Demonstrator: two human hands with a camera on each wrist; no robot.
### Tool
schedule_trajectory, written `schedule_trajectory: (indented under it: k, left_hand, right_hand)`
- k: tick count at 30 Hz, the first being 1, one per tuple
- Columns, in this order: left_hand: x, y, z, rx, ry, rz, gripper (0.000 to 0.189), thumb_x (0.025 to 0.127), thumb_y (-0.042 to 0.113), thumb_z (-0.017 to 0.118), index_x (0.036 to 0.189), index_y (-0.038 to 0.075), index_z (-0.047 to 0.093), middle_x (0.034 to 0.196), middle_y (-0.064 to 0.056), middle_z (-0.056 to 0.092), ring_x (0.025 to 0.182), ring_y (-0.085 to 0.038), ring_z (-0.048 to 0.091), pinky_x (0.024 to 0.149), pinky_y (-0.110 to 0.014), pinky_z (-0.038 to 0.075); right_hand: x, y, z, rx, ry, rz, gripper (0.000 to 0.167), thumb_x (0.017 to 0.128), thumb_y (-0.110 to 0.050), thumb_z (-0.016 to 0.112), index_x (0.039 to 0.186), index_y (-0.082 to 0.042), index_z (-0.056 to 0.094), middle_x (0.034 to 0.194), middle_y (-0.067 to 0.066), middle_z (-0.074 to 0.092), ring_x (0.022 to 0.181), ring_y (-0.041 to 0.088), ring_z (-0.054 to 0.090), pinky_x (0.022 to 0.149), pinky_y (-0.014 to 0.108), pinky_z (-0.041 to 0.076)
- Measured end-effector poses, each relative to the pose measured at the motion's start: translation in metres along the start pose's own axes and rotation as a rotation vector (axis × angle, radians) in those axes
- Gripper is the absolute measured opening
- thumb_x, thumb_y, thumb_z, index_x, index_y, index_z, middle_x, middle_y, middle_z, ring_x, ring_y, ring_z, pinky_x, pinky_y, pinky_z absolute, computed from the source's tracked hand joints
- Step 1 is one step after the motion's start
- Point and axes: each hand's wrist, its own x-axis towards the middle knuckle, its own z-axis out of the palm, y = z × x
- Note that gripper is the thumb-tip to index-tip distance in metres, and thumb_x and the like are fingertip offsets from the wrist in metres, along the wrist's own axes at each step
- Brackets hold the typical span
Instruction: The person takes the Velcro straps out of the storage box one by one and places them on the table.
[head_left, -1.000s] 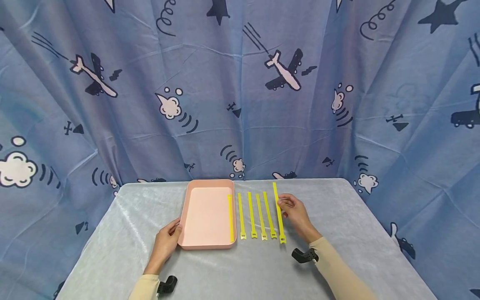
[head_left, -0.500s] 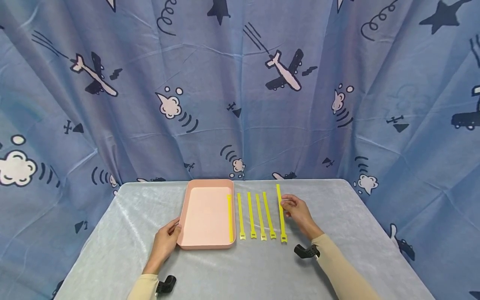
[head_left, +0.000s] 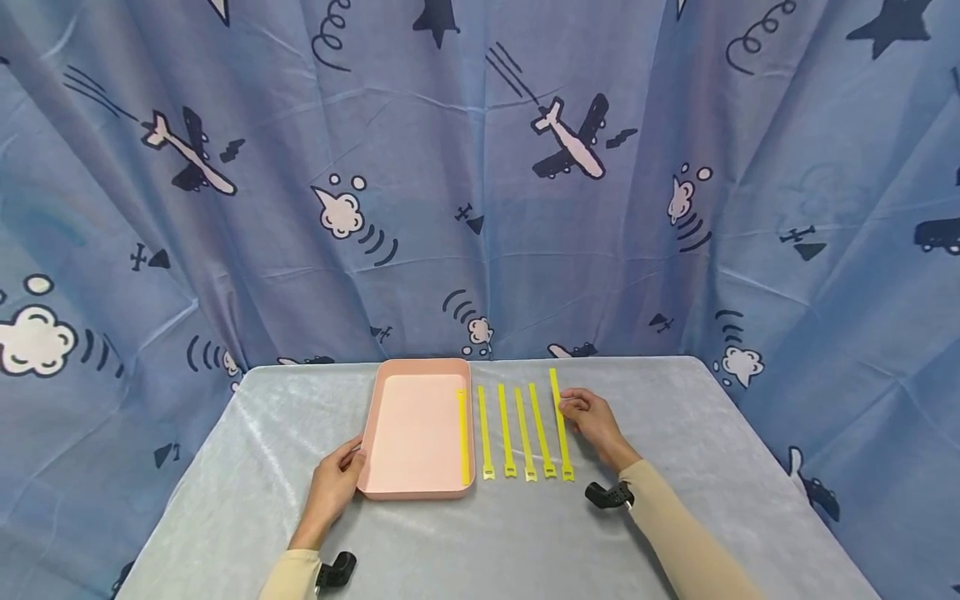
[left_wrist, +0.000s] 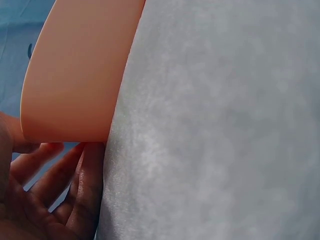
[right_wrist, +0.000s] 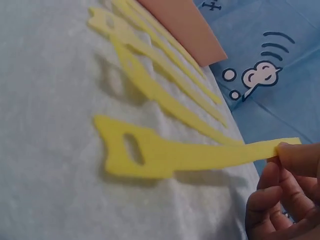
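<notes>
In the head view my left hand grips the left side of a shallow pink tray, thumb at the rim and fingers along the outer wall. The left wrist view shows that thumb and the fingers at the tray's corner. My right hand pinches a yellow hook-and-loop cable tie near its plain far end, between thumb and index finger. Its slotted end points toward me, with a shadow beneath it. Left of it several similar ties lie in a row. One more yellow tie lies inside the tray along its right wall.
A pale grey cloth covers the table. Behind the table's far edge hangs a blue curtain printed with planes and clouds. Both wrists carry black camera mounts.
My right hand and its tie have shifted slightly right, then back left, and the tie's slotted end now sits nearer the row's line. The left hand stays at the tray.
</notes>
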Motion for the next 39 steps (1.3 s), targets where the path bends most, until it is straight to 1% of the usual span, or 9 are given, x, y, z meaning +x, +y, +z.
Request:
schedule_trajectory:
  k: [4,12,19,25,30,33,35,37,39]
  left_hand:
    - [0.0,0.0,0.001,-0.001,0.008,-0.002,0.041,0.102,0.022,0.053,0.14,0.008,0.055,0.126,-0.02,0.066,0.115,-0.031,0.065,0.095,-0.044,0.052]
    - [0.0,0.0,0.0,-0.002,0.005,-0.008,0.041,0.102,0.023,0.053,0.141,0.008,0.055,0.127,-0.02,0.066,0.116,-0.031,0.064,0.096,-0.045,0.051]
    - [-0.001,0.0,-0.001,0.003,0.009,-0.002,0.042,0.102,0.024,0.053,0.141,0.008,0.055,0.127,-0.02,0.066,0.116,-0.032,0.064,0.096,-0.046,0.051]
    - [-0.001,0.0,0.0,0.008,0.011,-0.003,0.041,0.102,0.024,0.052,0.14,0.008,0.055,0.126,-0.02,0.067,0.115,-0.033,0.064,0.094,-0.044,0.052]
    - [0.0,-0.001,0.001,-0.007,0.003,-0.013,0.042,0.102,0.024,0.052,0.141,0.009,0.054,0.128,-0.02,0.065,0.117,-0.033,0.063,0.097,-0.046,0.051]
    - [0.0,-0.002,0.001,0.0,0.005,-0.003,0.042,0.102,0.023,0.051,0.141,0.008,0.054,0.128,-0.02,0.065,0.117,-0.033,0.063,0.097,-0.047,0.051]
    - [0.001,-0.002,0.001,-0.001,0.008,-0.004,0.041,0.102,0.023,0.052,0.141,0.008,0.055,0.128,-0.02,0.066,0.116,-0.033,0.064,0.096,-0.046,0.051]
    - [0.001,-0.003,0.001,-0.003,0.009,-0.005,0.041,0.102,0.023,0.052,0.141,0.008,0.055,0.127,-0.019,0.066,0.116,-0.032,0.064,0.096,-0.045,0.051]
    - [0.001,-0.003,0.002,-0.006,0.006,-0.009,0.041,0.102,0.023,0.051,0.141,0.008,0.054,0.128,-0.019,0.066,0.116,-0.032,0.064,0.096,-0.045,0.051]
  right_hand:
    - [0.002,0.004,-0.001,-0.017,0.013,0.018,0.029,0.097,-0.018,0.063,0.124,-0.006,0.059,0.098,0.002,0.067,0.079,0.012,0.055,0.063,0.024,0.047]
    - [0.009,0.009,0.0,-0.011,0.034,0.053,0.026,0.095,-0.017,0.064,0.12,-0.007,0.061,0.096,0.001,0.068,0.075,0.012,0.055,0.058,0.022,0.047]
    - [0.011,0.012,0.001,-0.009,0.046,0.022,0.027,0.094,-0.014,0.065,0.118,-0.003,0.061,0.093,0.002,0.067,0.071,0.01,0.055,0.056,0.022,0.047]
    - [0.011,0.013,0.0,0.03,0.053,0.016,0.031,0.095,-0.009,0.061,0.124,0.0,0.057,0.092,0.003,0.064,0.071,0.011,0.057,0.056,0.023,0.047]
    - [0.011,0.012,0.0,0.039,0.057,0.032,0.032,0.096,-0.012,0.06,0.127,-0.003,0.056,0.1,0.007,0.063,0.078,0.012,0.059,0.059,0.022,0.049]
    - [0.008,0.009,0.0,0.04,0.056,0.052,0.034,0.097,-0.014,0.059,0.129,-0.004,0.055,0.107,0.01,0.062,0.082,0.012,0.06,0.062,0.023,0.051]
    - [0.005,0.006,0.001,0.044,0.049,0.049,0.035,0.097,-0.015,0.058,0.13,-0.003,0.054,0.112,0.013,0.062,0.085,0.013,0.061,0.064,0.025,0.052]
    - [0.002,0.002,0.002,0.051,0.049,0.054,0.034,0.098,-0.016,0.058,0.13,-0.004,0.055,0.114,0.013,0.062,0.087,0.014,0.062,0.065,0.026,0.053]
    - [-0.002,-0.002,0.004,0.054,0.04,0.041,0.034,0.098,-0.017,0.058,0.13,-0.004,0.055,0.115,0.013,0.062,0.089,0.015,0.063,0.067,0.026,0.053]
